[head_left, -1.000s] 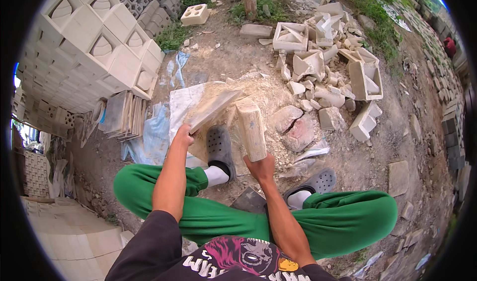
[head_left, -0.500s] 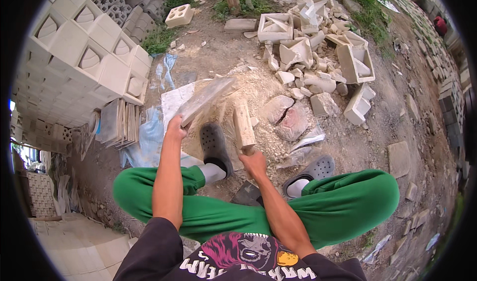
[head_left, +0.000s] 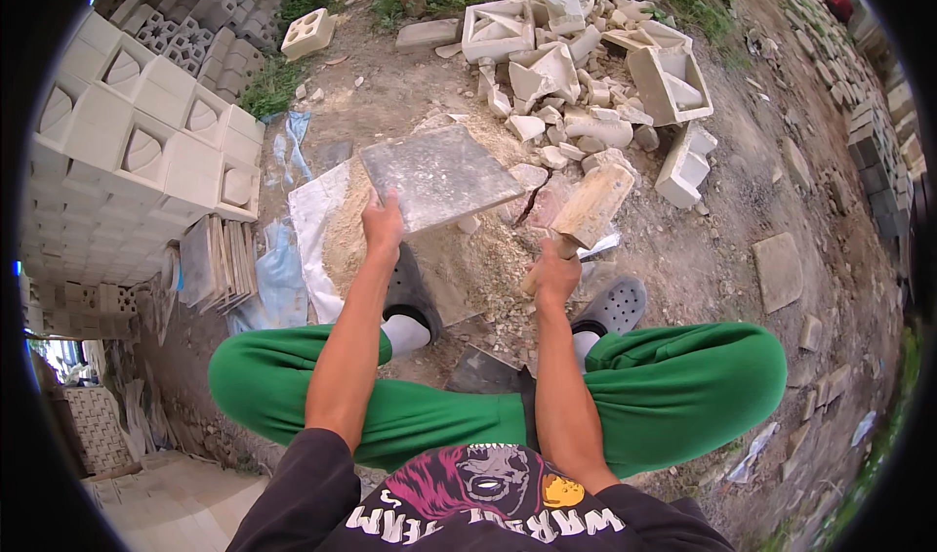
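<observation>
My left hand [head_left: 383, 224] is closed on the near left corner of a flat, square grey tile [head_left: 439, 173], dusted with pale specks and raised above the ground. My right hand [head_left: 554, 277] grips the short handle of a wooden mallet [head_left: 593, 204]. Its blocky head points up and away, to the right of the tile and apart from it. Under the tile, pale crumbs and dust [head_left: 340, 228] lie partly on a white sheet [head_left: 305, 210]. A cracked reddish slab [head_left: 539, 204] shows between tile and mallet.
Broken pale blocks [head_left: 576, 93] are heaped at the far middle. Stacked hollow blocks [head_left: 176, 142] form a wall on the left, with grey tiles leaning in a row [head_left: 217, 264] beside it. Blue plastic [head_left: 281, 269] lies near them. My shoes [head_left: 615, 306] stand on both sides of the crumbs.
The tile has turned from nearly edge-on to showing its broad face and moved right. The mallet has swung right, away from the crumbs, its head now tilted to the right.
</observation>
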`<move>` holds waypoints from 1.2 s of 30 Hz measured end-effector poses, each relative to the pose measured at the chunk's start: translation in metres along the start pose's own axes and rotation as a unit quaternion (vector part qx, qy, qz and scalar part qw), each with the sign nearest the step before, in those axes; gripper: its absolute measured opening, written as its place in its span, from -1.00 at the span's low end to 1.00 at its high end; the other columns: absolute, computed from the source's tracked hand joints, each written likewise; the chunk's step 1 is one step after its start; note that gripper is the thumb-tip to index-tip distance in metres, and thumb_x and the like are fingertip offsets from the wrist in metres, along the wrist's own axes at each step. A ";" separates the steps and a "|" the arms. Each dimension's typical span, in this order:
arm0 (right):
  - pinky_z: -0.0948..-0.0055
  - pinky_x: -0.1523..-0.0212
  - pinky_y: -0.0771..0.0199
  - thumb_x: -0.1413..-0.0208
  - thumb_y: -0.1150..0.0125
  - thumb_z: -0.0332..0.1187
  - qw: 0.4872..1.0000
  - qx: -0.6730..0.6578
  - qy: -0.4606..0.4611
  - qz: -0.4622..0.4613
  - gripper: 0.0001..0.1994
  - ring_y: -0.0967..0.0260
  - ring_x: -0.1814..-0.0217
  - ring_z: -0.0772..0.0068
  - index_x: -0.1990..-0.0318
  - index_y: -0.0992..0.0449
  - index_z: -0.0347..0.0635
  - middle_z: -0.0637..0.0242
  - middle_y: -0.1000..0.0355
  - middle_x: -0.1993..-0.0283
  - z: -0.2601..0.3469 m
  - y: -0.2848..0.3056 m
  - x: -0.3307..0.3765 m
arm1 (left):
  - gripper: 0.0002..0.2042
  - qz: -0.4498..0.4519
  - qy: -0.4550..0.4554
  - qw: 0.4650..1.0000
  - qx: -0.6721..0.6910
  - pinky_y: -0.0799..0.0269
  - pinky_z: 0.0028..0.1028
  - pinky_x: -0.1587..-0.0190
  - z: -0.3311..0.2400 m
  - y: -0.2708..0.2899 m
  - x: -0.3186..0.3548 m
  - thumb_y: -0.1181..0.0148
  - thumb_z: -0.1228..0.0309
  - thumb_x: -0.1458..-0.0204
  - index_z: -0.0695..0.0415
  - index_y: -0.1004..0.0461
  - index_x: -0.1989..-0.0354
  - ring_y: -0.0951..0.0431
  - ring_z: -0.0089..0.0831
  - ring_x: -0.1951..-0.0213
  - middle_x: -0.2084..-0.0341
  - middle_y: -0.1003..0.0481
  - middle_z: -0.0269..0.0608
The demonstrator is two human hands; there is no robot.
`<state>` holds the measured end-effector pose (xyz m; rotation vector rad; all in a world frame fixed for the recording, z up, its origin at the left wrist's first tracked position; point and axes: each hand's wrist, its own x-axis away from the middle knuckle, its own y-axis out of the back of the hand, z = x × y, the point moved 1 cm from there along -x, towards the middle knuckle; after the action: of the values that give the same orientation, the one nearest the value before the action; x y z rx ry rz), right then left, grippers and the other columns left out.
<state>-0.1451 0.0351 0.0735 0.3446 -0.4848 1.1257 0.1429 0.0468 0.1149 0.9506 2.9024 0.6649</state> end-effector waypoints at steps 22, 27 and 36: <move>0.26 0.49 -0.55 0.11 -0.46 -0.13 0.977 0.199 -0.078 -0.023 -0.54 -0.57 0.56 0.29 0.35 -0.56 -0.49 0.07 -0.57 0.46 -0.054 0.022 -0.023 | -0.44 0.294 -0.235 0.796 -0.474 -0.43 -0.11 -0.09 0.061 -0.076 0.048 -0.30 0.23 -0.05 0.06 -0.35 -0.25 -0.42 0.02 -0.12 -0.08 -0.38 0.03; 0.24 0.48 -0.58 0.09 -0.45 -0.16 0.980 0.168 -0.103 -0.010 -0.55 -0.60 0.54 0.23 0.29 -0.57 -0.50 0.05 -0.59 0.41 -0.052 0.019 -0.025 | -0.46 0.285 -0.213 0.816 -0.455 -0.43 -0.11 -0.09 0.067 -0.092 0.049 -0.30 0.26 -0.06 0.13 -0.33 -0.20 -0.42 0.04 -0.11 -0.07 -0.38 0.06; 0.26 0.52 -0.60 0.06 -0.44 -0.22 0.978 0.203 -0.038 -0.021 -0.60 -0.58 0.55 0.17 0.29 -0.55 -0.50 0.01 -0.58 0.40 -0.073 0.014 -0.030 | -0.59 0.235 -0.242 0.865 -0.372 -0.45 -0.11 0.01 0.081 -0.096 0.037 -0.30 0.23 0.03 0.19 -0.44 0.05 -0.51 0.01 0.06 0.15 -0.49 0.05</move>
<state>-0.1535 0.0537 -0.0035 0.7522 -0.3099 1.1716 0.0705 0.0295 0.0070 1.4108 1.7299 1.2180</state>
